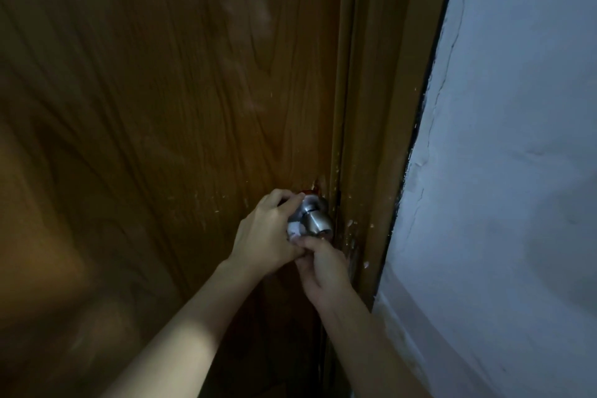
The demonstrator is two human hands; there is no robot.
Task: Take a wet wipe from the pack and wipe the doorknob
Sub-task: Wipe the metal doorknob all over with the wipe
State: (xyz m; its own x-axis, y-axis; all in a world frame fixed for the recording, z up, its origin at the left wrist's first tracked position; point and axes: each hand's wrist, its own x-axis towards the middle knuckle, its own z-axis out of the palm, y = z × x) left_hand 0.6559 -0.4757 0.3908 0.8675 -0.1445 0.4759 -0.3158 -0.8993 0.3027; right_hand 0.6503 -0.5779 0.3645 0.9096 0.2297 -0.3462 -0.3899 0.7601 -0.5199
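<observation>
Pinching the soft, limp wipe (pixel 294 230) against the slick steel knob (pixel 318 221), left hand (pixel 265 236) curls closed around it while right hand (pixel 323 268) grips the wipe's near edge.

Brown wooden door (pixel 161 107) bearing a silver doorknob (pixel 318 220) by its edge.

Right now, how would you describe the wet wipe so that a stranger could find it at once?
Start at the brown wooden door and go to its right edge, where the metal doorknob sits. The wet wipe is the small crumpled white piece against the knob's left side, between the left hand and right hand.
</observation>
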